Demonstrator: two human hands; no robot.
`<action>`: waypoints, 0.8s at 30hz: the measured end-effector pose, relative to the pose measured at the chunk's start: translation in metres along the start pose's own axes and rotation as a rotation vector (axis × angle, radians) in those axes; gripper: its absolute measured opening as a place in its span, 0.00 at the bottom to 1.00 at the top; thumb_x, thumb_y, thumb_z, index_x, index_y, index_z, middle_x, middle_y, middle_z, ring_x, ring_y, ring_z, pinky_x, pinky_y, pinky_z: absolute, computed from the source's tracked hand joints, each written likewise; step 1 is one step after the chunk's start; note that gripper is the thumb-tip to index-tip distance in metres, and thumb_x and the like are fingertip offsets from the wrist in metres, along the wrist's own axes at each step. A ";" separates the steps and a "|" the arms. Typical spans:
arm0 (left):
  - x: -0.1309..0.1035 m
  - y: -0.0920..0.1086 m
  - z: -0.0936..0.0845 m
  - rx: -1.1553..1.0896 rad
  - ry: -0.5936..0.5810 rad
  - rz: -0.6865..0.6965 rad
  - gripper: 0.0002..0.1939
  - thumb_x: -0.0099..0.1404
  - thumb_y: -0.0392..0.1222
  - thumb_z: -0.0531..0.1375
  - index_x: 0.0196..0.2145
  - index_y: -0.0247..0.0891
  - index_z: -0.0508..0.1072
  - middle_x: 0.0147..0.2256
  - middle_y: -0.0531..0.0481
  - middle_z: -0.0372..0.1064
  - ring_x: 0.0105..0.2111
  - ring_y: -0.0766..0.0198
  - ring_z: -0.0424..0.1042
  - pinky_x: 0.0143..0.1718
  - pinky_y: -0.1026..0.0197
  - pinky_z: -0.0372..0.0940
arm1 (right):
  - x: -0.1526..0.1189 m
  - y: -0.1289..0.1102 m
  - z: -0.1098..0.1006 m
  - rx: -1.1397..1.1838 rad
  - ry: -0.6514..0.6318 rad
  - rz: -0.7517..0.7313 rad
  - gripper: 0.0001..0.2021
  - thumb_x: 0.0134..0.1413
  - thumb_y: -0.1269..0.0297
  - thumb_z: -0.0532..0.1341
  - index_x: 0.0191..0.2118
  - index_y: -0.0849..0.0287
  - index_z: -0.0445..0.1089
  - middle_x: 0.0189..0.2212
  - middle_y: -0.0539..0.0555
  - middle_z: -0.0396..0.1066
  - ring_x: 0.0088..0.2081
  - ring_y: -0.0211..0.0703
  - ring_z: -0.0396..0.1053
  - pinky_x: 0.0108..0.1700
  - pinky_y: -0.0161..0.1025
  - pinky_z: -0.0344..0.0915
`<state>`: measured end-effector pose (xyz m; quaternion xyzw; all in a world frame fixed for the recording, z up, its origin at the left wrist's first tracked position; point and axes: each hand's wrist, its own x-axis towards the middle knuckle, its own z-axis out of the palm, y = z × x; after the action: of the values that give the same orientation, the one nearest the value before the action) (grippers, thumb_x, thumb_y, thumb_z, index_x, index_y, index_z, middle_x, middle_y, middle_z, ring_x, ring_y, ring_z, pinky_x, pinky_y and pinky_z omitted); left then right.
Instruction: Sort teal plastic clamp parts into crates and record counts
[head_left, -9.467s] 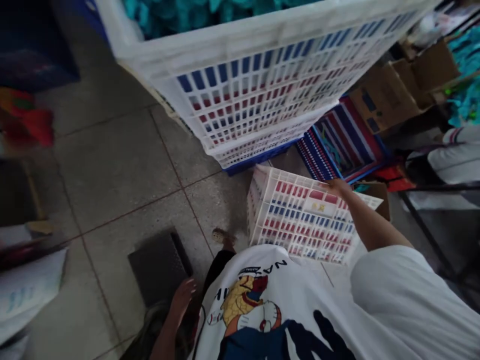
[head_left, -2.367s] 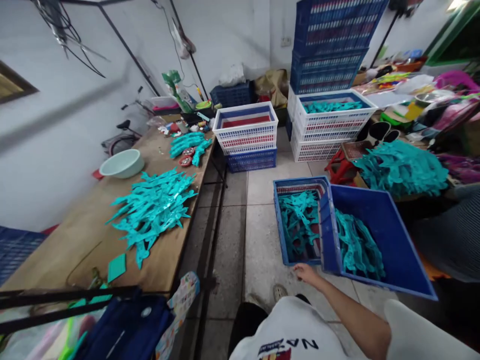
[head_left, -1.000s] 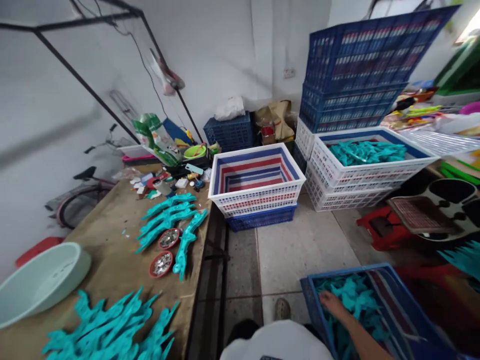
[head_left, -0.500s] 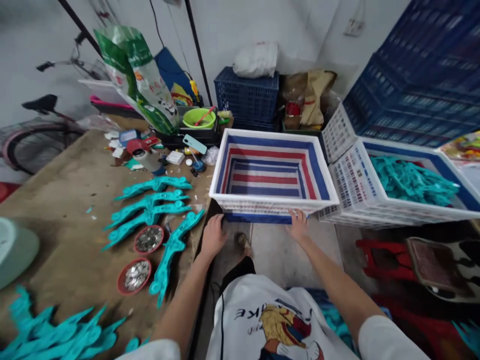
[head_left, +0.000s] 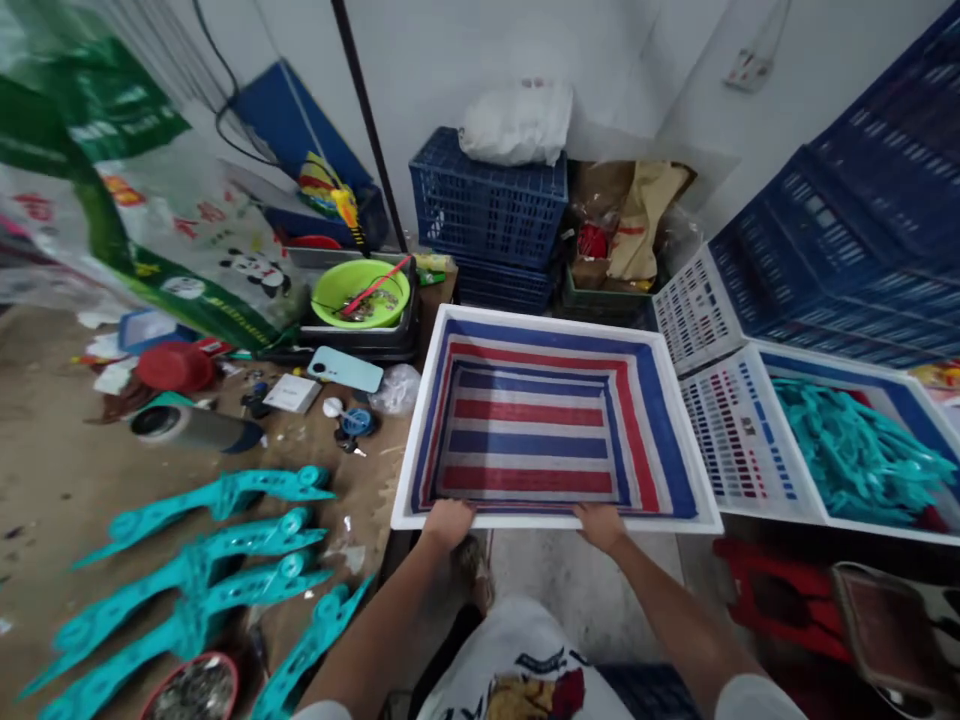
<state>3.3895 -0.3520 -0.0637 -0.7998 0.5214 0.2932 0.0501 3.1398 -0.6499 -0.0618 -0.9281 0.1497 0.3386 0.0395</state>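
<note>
A white plastic crate point(head_left: 559, 520) lined with red, white and blue striped cloth stands before me with nothing lying in it. My left hand point(head_left: 450, 522) is closed over its near rim, left of the middle. Farther right on that same rim, my right hand point(head_left: 600, 523) is closed too. The fingertips of both hands are hidden inside the edge. On the table to my left lie several turquoise plastic pieces point(head_left: 217, 495), jointed and pointed at the ends, close to my left forearm.
At the right, a second white crate point(head_left: 750, 430) holds a heap of turquoise pieces point(head_left: 862, 450). Blue crates point(head_left: 487, 205) stand by the wall and are stacked at the upper right. The table point(head_left: 45, 430) carries a bowl of metal bits point(head_left: 196, 690), a phone point(head_left: 345, 369) and a tumbler point(head_left: 195, 428).
Both hands have gone from low on the crate's near side up to its near rim and closed on it. The crate appears closer and larger, and the view has moved forward.
</note>
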 end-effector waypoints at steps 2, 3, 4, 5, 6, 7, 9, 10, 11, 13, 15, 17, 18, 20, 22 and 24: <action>0.018 -0.007 -0.015 0.010 0.003 0.014 0.22 0.73 0.33 0.49 0.54 0.33 0.80 0.45 0.26 0.79 0.45 0.44 0.82 0.46 0.46 0.75 | 0.011 0.011 -0.013 -0.011 -0.003 -0.003 0.19 0.64 0.61 0.64 0.59 0.55 0.72 0.54 0.62 0.76 0.55 0.56 0.76 0.55 0.47 0.71; 0.029 -0.011 -0.023 0.013 0.006 0.018 0.22 0.73 0.33 0.49 0.54 0.33 0.80 0.45 0.26 0.79 0.45 0.43 0.82 0.46 0.46 0.75 | 0.018 0.018 -0.021 -0.018 -0.004 -0.004 0.19 0.64 0.61 0.64 0.59 0.56 0.72 0.54 0.62 0.76 0.55 0.56 0.75 0.55 0.47 0.71; 0.041 -0.014 -0.032 0.014 0.010 0.021 0.22 0.73 0.33 0.50 0.54 0.33 0.80 0.45 0.27 0.79 0.46 0.43 0.82 0.46 0.46 0.75 | 0.026 0.024 -0.030 -0.026 -0.006 -0.005 0.19 0.65 0.60 0.64 0.59 0.56 0.71 0.54 0.62 0.76 0.55 0.56 0.75 0.55 0.47 0.71; 0.054 -0.018 -0.042 0.015 0.014 0.024 0.22 0.73 0.33 0.50 0.53 0.33 0.80 0.45 0.27 0.80 0.46 0.43 0.82 0.46 0.45 0.75 | 0.034 0.031 -0.040 -0.035 -0.007 -0.003 0.19 0.65 0.59 0.64 0.59 0.56 0.71 0.54 0.62 0.76 0.55 0.55 0.76 0.55 0.47 0.71; 0.067 -0.023 -0.052 0.017 0.016 0.025 0.22 0.72 0.32 0.50 0.53 0.34 0.81 0.45 0.28 0.80 0.46 0.42 0.82 0.47 0.44 0.75 | 0.044 0.038 -0.050 -0.044 -0.007 0.002 0.19 0.65 0.59 0.64 0.59 0.57 0.71 0.54 0.62 0.76 0.55 0.55 0.76 0.54 0.47 0.71; 0.080 -0.027 -0.062 0.019 0.017 0.026 0.22 0.72 0.32 0.50 0.52 0.34 0.81 0.45 0.28 0.80 0.46 0.42 0.82 0.47 0.44 0.74 | 0.054 0.045 -0.061 -0.052 -0.007 0.010 0.19 0.66 0.58 0.63 0.59 0.57 0.71 0.54 0.62 0.76 0.54 0.56 0.76 0.54 0.47 0.71; 0.106 -0.037 -0.084 0.030 0.021 0.027 0.21 0.72 0.33 0.51 0.51 0.34 0.81 0.46 0.29 0.80 0.47 0.41 0.81 0.47 0.43 0.74 | 0.075 0.060 -0.084 -0.061 -0.002 0.027 0.20 0.67 0.57 0.63 0.60 0.57 0.71 0.53 0.62 0.76 0.54 0.56 0.76 0.52 0.48 0.72; 0.119 -0.042 -0.095 0.039 0.024 0.028 0.20 0.72 0.34 0.51 0.51 0.35 0.81 0.47 0.29 0.79 0.48 0.41 0.81 0.48 0.42 0.74 | 0.086 0.068 -0.096 -0.061 0.003 0.034 0.20 0.67 0.57 0.62 0.60 0.57 0.71 0.54 0.62 0.76 0.54 0.57 0.76 0.52 0.49 0.72; 0.131 -0.047 -0.106 0.050 0.025 0.028 0.20 0.72 0.35 0.52 0.52 0.35 0.81 0.48 0.30 0.79 0.48 0.40 0.81 0.48 0.42 0.74 | 0.097 0.075 -0.108 -0.059 0.010 0.041 0.20 0.67 0.57 0.62 0.60 0.56 0.70 0.54 0.63 0.76 0.54 0.57 0.76 0.52 0.49 0.72; 0.157 -0.056 -0.129 0.077 0.025 0.026 0.19 0.72 0.36 0.53 0.53 0.36 0.80 0.50 0.31 0.79 0.49 0.41 0.81 0.49 0.42 0.74 | 0.119 0.091 -0.131 -0.050 0.024 0.052 0.18 0.67 0.57 0.62 0.59 0.56 0.71 0.54 0.63 0.76 0.54 0.56 0.76 0.52 0.48 0.72; 0.184 -0.064 -0.152 0.105 0.018 0.020 0.19 0.72 0.37 0.53 0.54 0.37 0.79 0.51 0.32 0.78 0.48 0.41 0.81 0.49 0.42 0.73 | 0.141 0.109 -0.154 -0.037 0.039 0.059 0.17 0.67 0.58 0.62 0.58 0.55 0.71 0.55 0.63 0.76 0.54 0.55 0.76 0.52 0.47 0.72; 0.210 -0.072 -0.176 0.130 0.010 0.011 0.20 0.72 0.38 0.52 0.55 0.37 0.78 0.52 0.33 0.78 0.49 0.42 0.80 0.50 0.42 0.73 | 0.164 0.128 -0.177 -0.025 0.057 0.057 0.17 0.67 0.57 0.62 0.58 0.55 0.71 0.55 0.63 0.76 0.54 0.55 0.76 0.52 0.47 0.71; 0.223 -0.076 -0.187 0.140 0.005 0.007 0.20 0.72 0.39 0.52 0.55 0.37 0.77 0.53 0.33 0.77 0.50 0.42 0.80 0.50 0.42 0.73 | 0.175 0.137 -0.187 -0.020 0.069 0.053 0.18 0.66 0.57 0.62 0.58 0.55 0.71 0.55 0.63 0.76 0.54 0.55 0.76 0.52 0.47 0.71; 0.249 -0.085 -0.210 0.155 -0.009 0.003 0.20 0.72 0.42 0.53 0.55 0.36 0.77 0.54 0.32 0.77 0.50 0.42 0.80 0.52 0.42 0.72 | 0.197 0.156 -0.208 -0.009 0.092 0.044 0.19 0.67 0.57 0.62 0.59 0.56 0.71 0.54 0.64 0.76 0.55 0.56 0.76 0.53 0.47 0.71; 0.274 -0.095 -0.232 0.173 -0.029 -0.005 0.20 0.72 0.45 0.54 0.55 0.36 0.76 0.54 0.32 0.77 0.51 0.43 0.79 0.52 0.43 0.72 | 0.219 0.172 -0.228 0.005 0.111 0.040 0.20 0.66 0.57 0.62 0.60 0.57 0.70 0.54 0.64 0.77 0.55 0.57 0.76 0.53 0.47 0.71; 0.297 -0.107 -0.254 0.204 -0.047 -0.014 0.21 0.73 0.48 0.53 0.55 0.36 0.76 0.54 0.33 0.77 0.52 0.43 0.79 0.53 0.45 0.72 | 0.241 0.186 -0.246 0.021 0.125 0.041 0.21 0.66 0.56 0.63 0.61 0.57 0.69 0.54 0.64 0.76 0.56 0.57 0.75 0.54 0.48 0.71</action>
<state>3.6720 -0.6410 -0.0333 -0.7869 0.5418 0.2570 0.1455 3.4095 -0.9307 -0.0216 -0.9437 0.1747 0.2790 0.0328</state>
